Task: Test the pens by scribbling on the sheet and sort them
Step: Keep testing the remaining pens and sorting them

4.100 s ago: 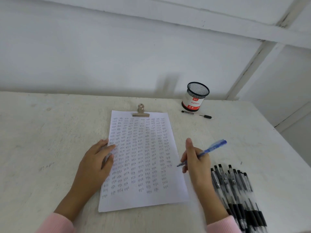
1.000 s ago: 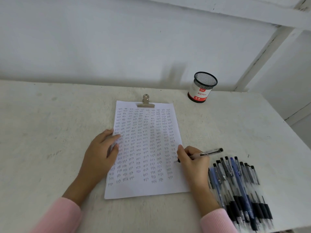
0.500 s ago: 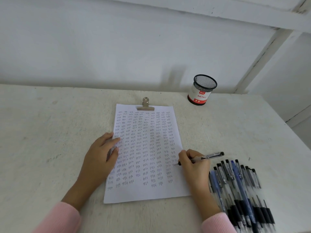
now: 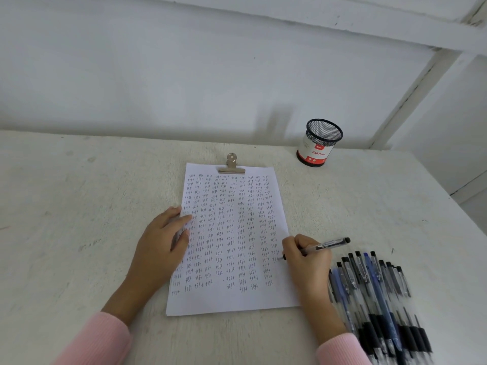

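Black pen [image 4: 326,245] newly picked up | right hand [image 4: 307,263] pinches it, tip on sheet [image 4: 232,300] (right column) | left hand [image 4: 160,246] spread flat

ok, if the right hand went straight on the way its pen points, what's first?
The right hand holds a pen pointing left across the sheet; beyond paper, probably the left hand near its wrist, angle uncertain.

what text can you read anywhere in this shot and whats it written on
"Ball Pens": on the white and red label of the mesh cup.
"test": handwritten again and again in columns down the sheet.
Too small to read: the logo on the red patch above "Ball Pens" and the fine print on the label's side.
Too blurred to read: any print on the pen in the right hand or on the pile of pens.
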